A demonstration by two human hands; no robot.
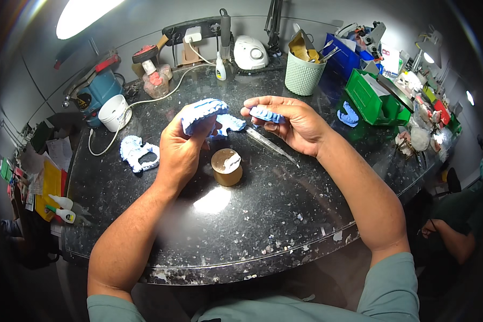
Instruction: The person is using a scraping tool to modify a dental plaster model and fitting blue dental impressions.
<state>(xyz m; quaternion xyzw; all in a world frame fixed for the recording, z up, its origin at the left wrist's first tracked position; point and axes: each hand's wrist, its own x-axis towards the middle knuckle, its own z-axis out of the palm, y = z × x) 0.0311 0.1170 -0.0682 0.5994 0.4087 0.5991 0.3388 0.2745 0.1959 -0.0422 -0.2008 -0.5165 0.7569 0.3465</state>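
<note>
My left hand (185,147) is closed on a blue dental cast (203,109), its row of teeth facing up and away. A smaller blue dental cast piece (266,115) sits in my right hand (300,126), pinched between thumb and fingers. Between the hands, another blue cast (231,124) lies on the bench, partly hidden by my left hand. Beside it a slim metal tool (273,146) slants toward the right. Just nearer stands a round tan pot (227,170) with a white lump on top. Left of my left hand lies a blue cast with an opening (135,154).
One more blue cast (348,115) lies by a green bin (373,99) on the right. A pale basket (304,72), a white device (250,53) and a white tub (114,112) line the back. A white cable (150,101) crosses the left side. Another person's arm (453,239) shows far right.
</note>
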